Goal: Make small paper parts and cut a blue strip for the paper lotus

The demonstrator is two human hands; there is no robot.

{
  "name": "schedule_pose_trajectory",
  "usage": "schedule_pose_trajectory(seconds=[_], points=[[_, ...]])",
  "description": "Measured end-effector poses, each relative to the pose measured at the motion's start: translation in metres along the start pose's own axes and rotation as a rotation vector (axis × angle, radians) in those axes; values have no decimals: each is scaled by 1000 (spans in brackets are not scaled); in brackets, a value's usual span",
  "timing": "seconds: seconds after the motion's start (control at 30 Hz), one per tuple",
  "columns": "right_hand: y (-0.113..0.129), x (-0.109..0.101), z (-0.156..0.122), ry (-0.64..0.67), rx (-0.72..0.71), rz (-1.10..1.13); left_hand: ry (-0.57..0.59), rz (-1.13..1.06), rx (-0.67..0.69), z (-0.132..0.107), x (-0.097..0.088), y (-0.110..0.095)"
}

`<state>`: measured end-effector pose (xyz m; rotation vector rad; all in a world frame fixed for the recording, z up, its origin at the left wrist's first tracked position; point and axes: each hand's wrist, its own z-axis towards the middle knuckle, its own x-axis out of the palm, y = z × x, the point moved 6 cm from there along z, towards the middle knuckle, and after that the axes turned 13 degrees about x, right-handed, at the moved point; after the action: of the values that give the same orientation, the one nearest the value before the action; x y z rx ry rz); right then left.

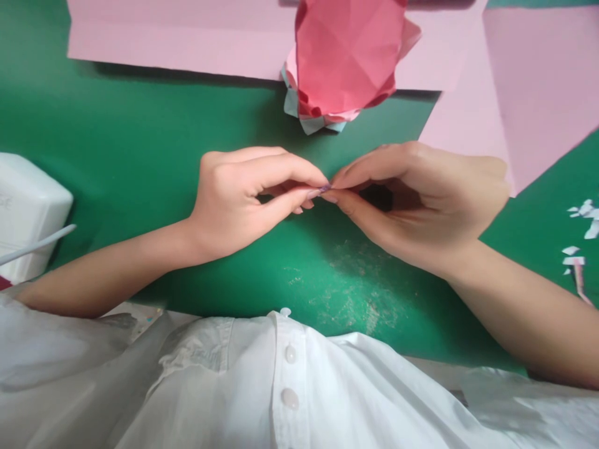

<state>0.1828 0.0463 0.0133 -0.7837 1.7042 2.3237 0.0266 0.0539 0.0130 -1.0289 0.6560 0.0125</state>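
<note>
Sliver point(324, 188), tiny and purple, sat pinched in the fingertips point(318, 176) of my left hand point(238, 196) and right hand point(433, 196) above the green tabletop point(140, 137); it seemed light, flimsy and easily torn, best held by its ends.

Your left hand point(243, 199) and right hand point(425, 199) meet over the green counter point(140, 137), each in a pinch grip on a tiny purple piece point(324, 187). On the far side, a red folded-paper shape point(350, 56) lies over pink paper point(187, 40), pale blue tips point(312, 125) showing at its near edge. A white box point(32, 199) sits left; white scraps point(592, 229) lie right.
</note>
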Motion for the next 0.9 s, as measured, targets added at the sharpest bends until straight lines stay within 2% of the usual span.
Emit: schedule_pose_trajectory(seconds=[0.17, 0.33, 0.5, 0.73, 0.9], points=[[2, 0, 0, 14, 2, -20, 3, 16, 7, 0, 0, 0], [1, 0, 0, 48, 10, -22, -20, -58, -65, -4, 2, 5], [4, -1, 1, 16, -7, -32, -35, -159, -145, -5, 3, 7], [5, 1, 0, 12, 4, -91, -62, -241, -167, -3, 2, 8], [6, 0, -1, 14, -7, -77, -34, -231, -186, -2, 2, 9]])
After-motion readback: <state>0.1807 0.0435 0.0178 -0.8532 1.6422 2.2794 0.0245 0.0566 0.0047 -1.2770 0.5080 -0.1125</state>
